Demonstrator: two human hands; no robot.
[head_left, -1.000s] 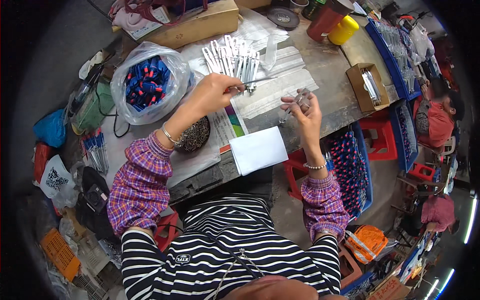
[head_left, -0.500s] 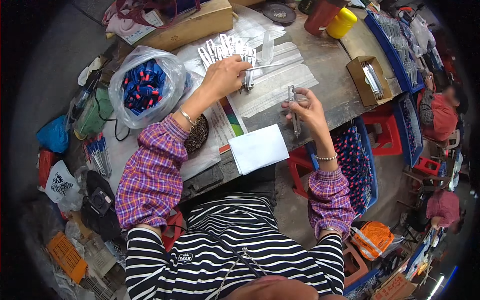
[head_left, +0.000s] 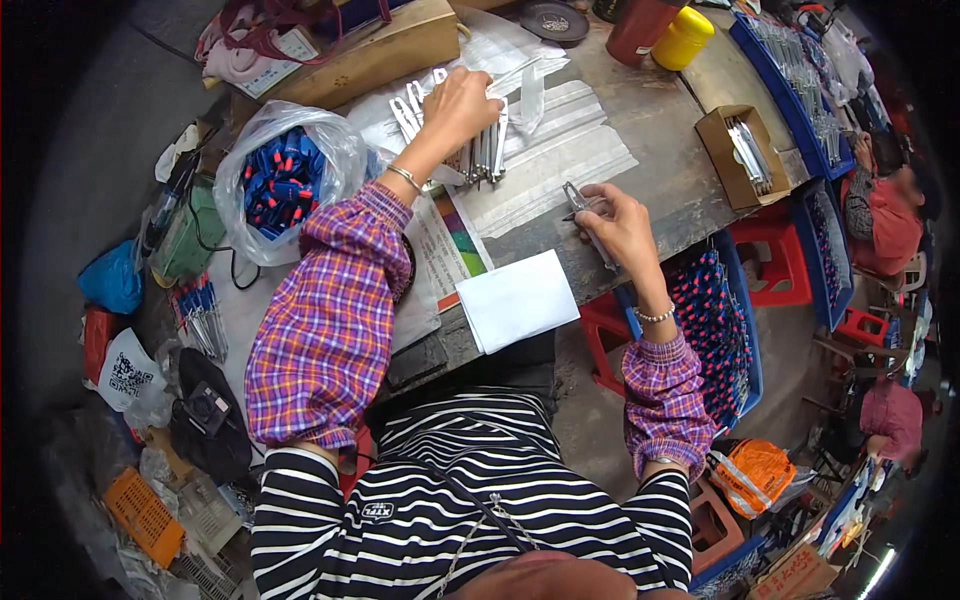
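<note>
1. Head view: the right hand (head_left: 622,225) pinches a slim silver metal piece (head_left: 574,196) between thumb and fingers. The piece slants above the front part of the counter (head_left: 660,130), its upper end poking out past the fingertips and its lower end showing below the hand.
2. The left hand (head_left: 460,105) is over a pile of silver metal pieces (head_left: 487,152), its fingers curled down among them. Whether they grip one cannot be told, since the back of the hand hides the fingertips.
3. Pieces of the pile stick out on both sides of the left hand; they lie well apart from the right hand.
4. Between the hands, pale flat sheets (head_left: 560,150) cover the counter. Nearer the body lie a folded white paper (head_left: 520,302) and, beside it, a printed sheet with a green patch (head_left: 468,245).
5. Left of the pile stands a clear plastic bag (head_left: 345,145) of blue-and-red parts (head_left: 280,185). The left plaid sleeve (head_left: 330,310) reaches across just beside it and hides most of a dark round object (head_left: 408,265).
6. Behind the pile are a wooden box (head_left: 370,62) and a black dish (head_left: 555,22); farther right, a dark red flask (head_left: 640,35) touches or nearly touches a yellow container (head_left: 684,38).
7. At the counter's right edge, an open carton (head_left: 715,150) holds more silver strips (head_left: 745,155).
</note>
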